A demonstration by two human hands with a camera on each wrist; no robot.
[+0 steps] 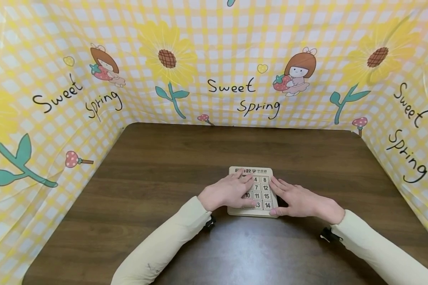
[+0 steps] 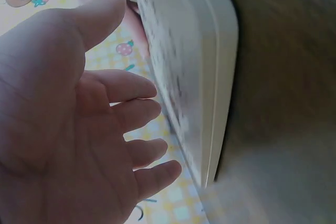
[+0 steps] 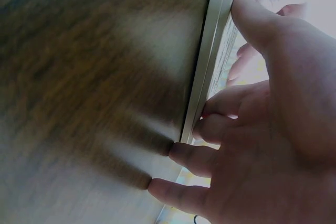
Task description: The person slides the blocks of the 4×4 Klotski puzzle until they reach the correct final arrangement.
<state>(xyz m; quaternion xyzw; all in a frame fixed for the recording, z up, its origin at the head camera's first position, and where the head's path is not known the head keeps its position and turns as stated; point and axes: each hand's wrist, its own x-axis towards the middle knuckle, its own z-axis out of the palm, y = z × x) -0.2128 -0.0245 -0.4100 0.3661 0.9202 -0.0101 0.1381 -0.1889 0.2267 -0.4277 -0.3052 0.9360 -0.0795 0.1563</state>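
A cream number sliding puzzle lies flat on the brown table, its numbered tiles in rows below a header of dark printed characters. My left hand spreads over its left part, fingers extended, hiding several tiles. In the left wrist view, the palm and loosely bent fingers hold nothing. At the puzzle's right edge is my right hand. Its thumb rests on the near right corner and its fingers reach along the side. The right wrist view has two fingertips down on the table beside the frame.
The dark wooden table extends around the puzzle. Yellow-checked cloth with flowers and cartoon figures rises at its back and both sides. Cream sleeves cover both forearms, with a small black device at the right wrist.
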